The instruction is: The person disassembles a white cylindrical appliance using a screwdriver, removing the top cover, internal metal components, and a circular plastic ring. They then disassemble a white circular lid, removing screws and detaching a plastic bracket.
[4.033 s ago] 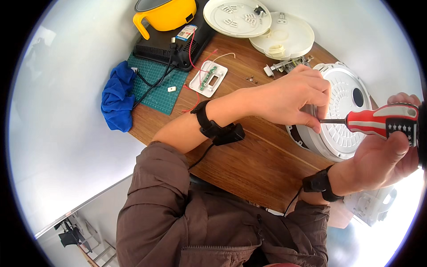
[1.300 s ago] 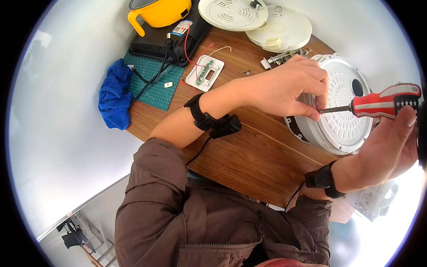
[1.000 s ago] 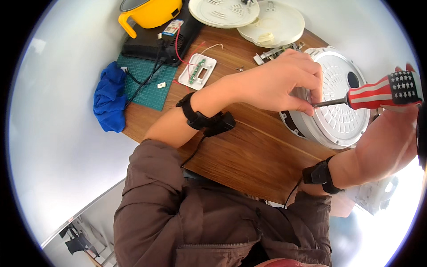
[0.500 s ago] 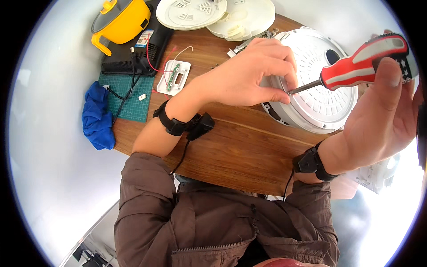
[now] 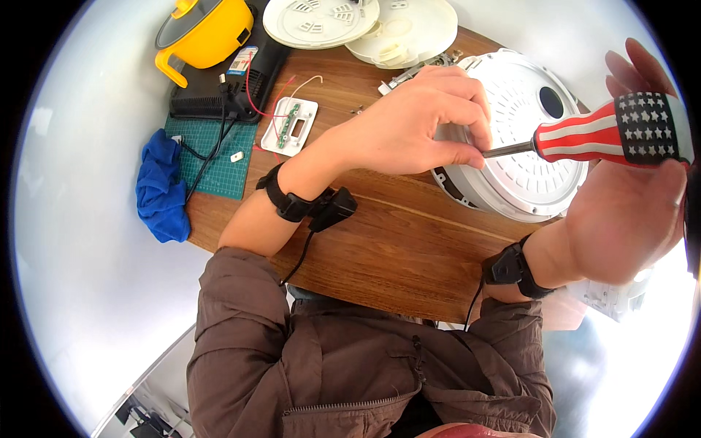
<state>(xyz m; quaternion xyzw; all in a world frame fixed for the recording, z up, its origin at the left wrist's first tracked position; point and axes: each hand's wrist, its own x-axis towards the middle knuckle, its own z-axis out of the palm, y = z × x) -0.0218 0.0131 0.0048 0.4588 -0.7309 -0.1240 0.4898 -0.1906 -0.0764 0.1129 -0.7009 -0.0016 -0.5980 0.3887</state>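
A screwdriver (image 5: 584, 136) with a red-and-white striped handle and a dark starred end slants over a round white appliance base (image 5: 537, 168) with vent slots. My right hand (image 5: 621, 219) has the handle between its thumb and long fingers, the fingers stretched up behind it. At the shaft's tip, the thumb and forefinger of my left hand (image 5: 420, 120) are pinched together, by the base's left rim. Whether a screw sits between them is hidden. The base lies with its slotted face up, and an oval dark opening shows near its far right.
Two round off-white covers (image 5: 321, 20) lie at the far edge of the wooden table (image 5: 394, 241). Left are a white panel with a green circuit board (image 5: 290, 128), red wires, a green cutting mat (image 5: 219, 171), a blue cloth (image 5: 161, 190), a black appliance (image 5: 197, 98) and a yellow pot (image 5: 208, 36).
The screwdriver handle has turned, its starred side now facing up. My right hand has rolled, its thumb lower and fingers spread upward. My left hand stays nearly in place at the tip.
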